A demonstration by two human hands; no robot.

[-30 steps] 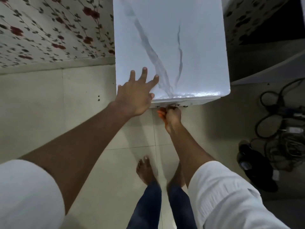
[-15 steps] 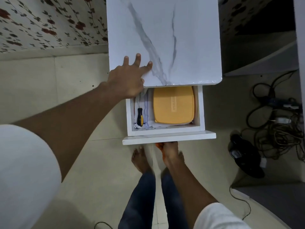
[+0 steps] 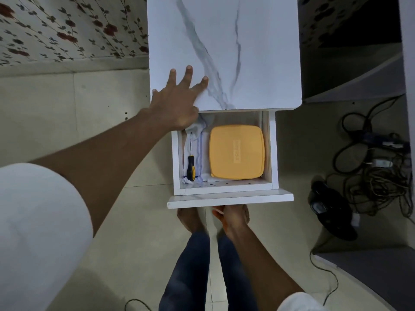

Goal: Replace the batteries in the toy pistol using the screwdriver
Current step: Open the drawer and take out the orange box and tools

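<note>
Since half a second earlier, little is changing: the drawer (image 3: 226, 196) is standing pulled out about as far, and both hands are staying in place. One screwdriver (image 3: 191, 163) and one yellow-lidded box (image 3: 237, 151) are lying in the drawer, on one white cloth (image 3: 198, 140) with blue lines. The screwdriver, black and yellow in the handle, is lying at the drawer's left side with its shaft pointing toward the top of the frame; the box is filling the right side, just beside it. No toy pistol or batteries are showing. The left hand (image 3: 177, 102) is resting flat on the white marbled desk (image 3: 258, 52) at centre frame, fingers spread and straight, holding nothing; the screwdriver is lying just below it, apart from it. The right hand (image 3: 232, 217) is reaching under the drawer front at lower centre; its grip is hidden, so whether it is curling round anything cannot be told. One tangle of cables (image 3: 375, 167) is lying on the floor (image 3: 67, 131) at right
</note>
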